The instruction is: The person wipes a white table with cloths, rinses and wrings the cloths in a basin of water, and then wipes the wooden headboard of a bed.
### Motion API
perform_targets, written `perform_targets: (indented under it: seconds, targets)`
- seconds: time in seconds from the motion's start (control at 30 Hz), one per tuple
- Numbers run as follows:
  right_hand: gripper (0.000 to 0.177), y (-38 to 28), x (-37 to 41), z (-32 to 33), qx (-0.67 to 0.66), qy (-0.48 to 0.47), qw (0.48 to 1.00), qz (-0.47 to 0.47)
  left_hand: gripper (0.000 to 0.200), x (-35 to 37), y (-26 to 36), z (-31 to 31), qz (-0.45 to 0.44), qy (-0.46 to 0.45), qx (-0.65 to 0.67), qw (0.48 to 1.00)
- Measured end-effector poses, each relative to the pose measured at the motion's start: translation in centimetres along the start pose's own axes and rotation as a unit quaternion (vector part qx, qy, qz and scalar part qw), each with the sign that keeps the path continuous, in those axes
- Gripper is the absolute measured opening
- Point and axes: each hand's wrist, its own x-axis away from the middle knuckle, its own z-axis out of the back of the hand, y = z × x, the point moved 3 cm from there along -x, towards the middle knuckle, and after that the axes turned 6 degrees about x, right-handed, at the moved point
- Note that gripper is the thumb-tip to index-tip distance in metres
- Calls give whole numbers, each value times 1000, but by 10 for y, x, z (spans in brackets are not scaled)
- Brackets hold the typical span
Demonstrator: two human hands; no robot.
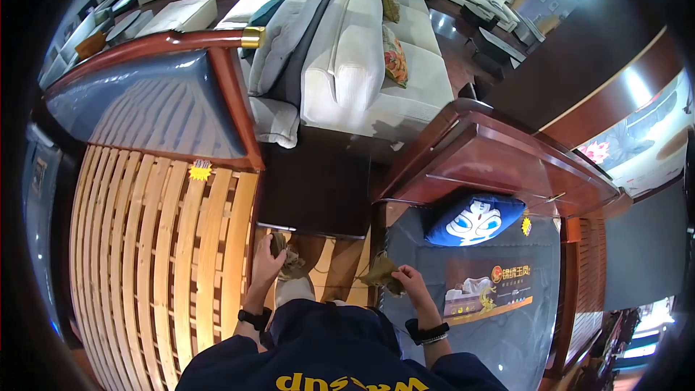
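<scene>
My left hand (267,262) is closed on a crumpled greyish-brown cloth (292,265), close to the front edge of a dark nightstand (313,188). An olive-coloured cloth (381,275) hangs from my right hand (413,281), pinched between thumb and fingers beside the grey mattress (420,250). The nightstand's dark top stands just ahead of both hands. Both wrists wear black bands.
A wooden slatted bed base (166,246) with a blue-grey padded headboard (156,105) is at left. On the mattress at right lie a blue cushion (474,221) and a printed sign (489,297). White sofas (347,80) stand behind the nightstand.
</scene>
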Motion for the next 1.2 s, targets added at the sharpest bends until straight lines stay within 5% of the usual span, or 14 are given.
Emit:
perform_targets:
  seconds: [0.1, 0.3, 0.63, 0.7, 0.87, 0.93, 1.2]
  targets:
    - [10, -7, -40, -16, -20, 10, 1000, -16, 50, -50, -27, -10, 14, -26, -7, 1000]
    - [17, -32, -97, -63, 190, 51, 980, -30, 51, -133, -73, -31, 89, -142, -31, 985]
    - [25, -42, -138, -97, 177, -2, 983, -55, 55, -215, -145, -86, 132, -96, -81, 983]
    - [27, -20, -148, -95, 303, -7, 953, -6, 55, -226, -149, -94, 165, -95, -82, 978]
    - [24, -4, -177, -92, 331, -31, 943, -7, 54, -246, -179, -121, 134, -59, -110, 983]
    - [21, -8, -191, -94, 368, -23, 927, 77, 53, -251, -192, -128, 132, -61, -109, 983]
    - [19, -11, -263, -122, 330, -6, 925, 188, 52, -243, -251, -143, 136, -47, -140, 980]
